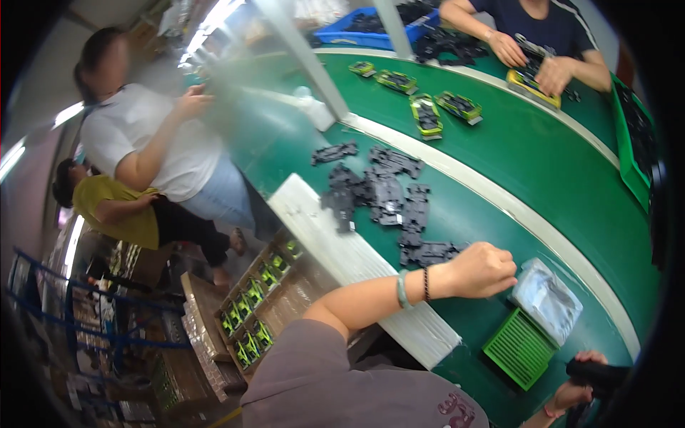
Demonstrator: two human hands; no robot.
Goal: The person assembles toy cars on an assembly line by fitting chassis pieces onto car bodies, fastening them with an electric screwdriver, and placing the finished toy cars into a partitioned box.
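Observation:
My left hand [486,270] is closed, fingers curled, above the green table between the black plastic parts and a bin lined with blue plastic film [549,296]. Whatever its fingers may hold is hidden. At the lower right, my right hand [576,385] is wrapped round a dark, elongated object [601,374], whose kind I cannot make out against the dark rim. Several black toy-car chassis-like parts [386,196] lie in a loose heap left of my left hand. A green slotted basket [519,349] stands against the lined bin, nearer to me.
A white ledge [364,267] edges the table. Beyond a pale divider, green-and-black car-shaped pieces [427,116] lie on the green belt [514,157]. Across it a co-worker's hands [553,75] handle a yellow-and-black piece. Two people stand at left, near a carton [275,307] of green pieces.

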